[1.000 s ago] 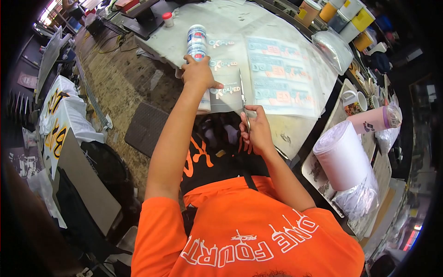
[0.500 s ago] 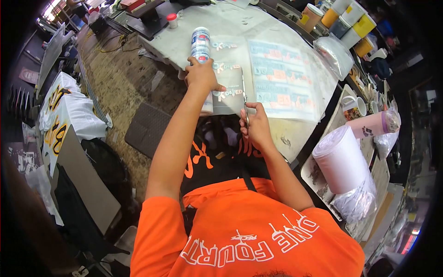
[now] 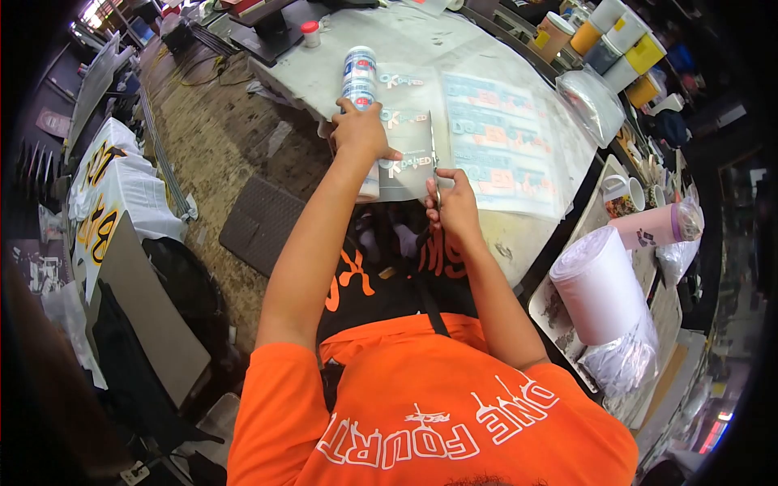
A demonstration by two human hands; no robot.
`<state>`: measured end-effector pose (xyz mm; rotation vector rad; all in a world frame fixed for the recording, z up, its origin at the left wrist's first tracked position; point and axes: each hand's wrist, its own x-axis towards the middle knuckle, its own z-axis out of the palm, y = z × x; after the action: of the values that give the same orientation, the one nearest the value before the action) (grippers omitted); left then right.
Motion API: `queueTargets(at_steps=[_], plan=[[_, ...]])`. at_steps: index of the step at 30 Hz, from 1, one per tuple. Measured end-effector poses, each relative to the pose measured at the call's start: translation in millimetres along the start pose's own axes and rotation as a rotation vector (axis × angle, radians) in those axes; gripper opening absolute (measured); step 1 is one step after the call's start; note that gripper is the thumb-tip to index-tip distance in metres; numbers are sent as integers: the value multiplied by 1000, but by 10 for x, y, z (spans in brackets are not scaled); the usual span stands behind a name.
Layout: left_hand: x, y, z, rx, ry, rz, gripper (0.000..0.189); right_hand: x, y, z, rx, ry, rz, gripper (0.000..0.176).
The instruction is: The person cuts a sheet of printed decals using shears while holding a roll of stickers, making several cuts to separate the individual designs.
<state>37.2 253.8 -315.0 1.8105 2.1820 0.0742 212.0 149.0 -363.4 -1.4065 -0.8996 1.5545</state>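
Note:
A clear printed film [image 3: 395, 185] with rows of small "OK Doped" lettering lies at the table's near edge, its left side curled into a roll [image 3: 359, 71]. My left hand [image 3: 356, 134] grips this roll, thumb stretched over onto the flat part. Held in my right hand [image 3: 452, 202], a pair of scissors [image 3: 435, 154] points away from me along the film's right edge, blades at the film. Just right of them, another printed sheet [image 3: 498, 146] with blue and pink lettering rests flat on the pale table [image 3: 421, 40].
A red-lidded jar [image 3: 309, 34] stands at the table's far left. Stacked tubs [image 3: 624, 44] and a plastic bag [image 3: 592, 105] sit at back right. On the right are a mug [image 3: 622, 194], a pink tumbler [image 3: 648, 227] and a white roll [image 3: 600, 283]. A dark mat [image 3: 263, 227] lies on the floor.
My right hand and the scissors have moved slightly forward along the film's edge. My left hand keeps its grip on the roll. The view has shifted a little.

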Motion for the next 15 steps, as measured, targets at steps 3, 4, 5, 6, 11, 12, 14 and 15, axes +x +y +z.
queueTargets(at_steps=[3, 4, 5, 6, 11, 12, 14, 15], plan=[[-23, 22, 4, 15, 1, 1, 115, 123, -21, -5, 32, 17, 8, 41], [-15, 27, 3, 20, -6, -6, 115, 161, -33, -8, 68, 20, 13, 42], [-4, 28, -3, 24, -12, -14, 115, 175, -36, -11, 69, 21, 13, 42], [2, 24, -2, 23, -10, -13, 115, 181, -47, -9, 101, 12, 17, 41], [-10, 10, 10, 15, 12, 6, 116, 211, -100, -36, 120, -20, 17, 40], [-9, 6, 19, 14, 11, 3, 116, 218, -125, -36, 52, -2, -3, 40], [4, -4, 20, 20, 8, 11, 117, 273, -150, -43, -16, 14, -22, 39], [12, -10, 27, 21, 8, 9, 117, 310, -162, -45, -17, 13, -22, 39]])
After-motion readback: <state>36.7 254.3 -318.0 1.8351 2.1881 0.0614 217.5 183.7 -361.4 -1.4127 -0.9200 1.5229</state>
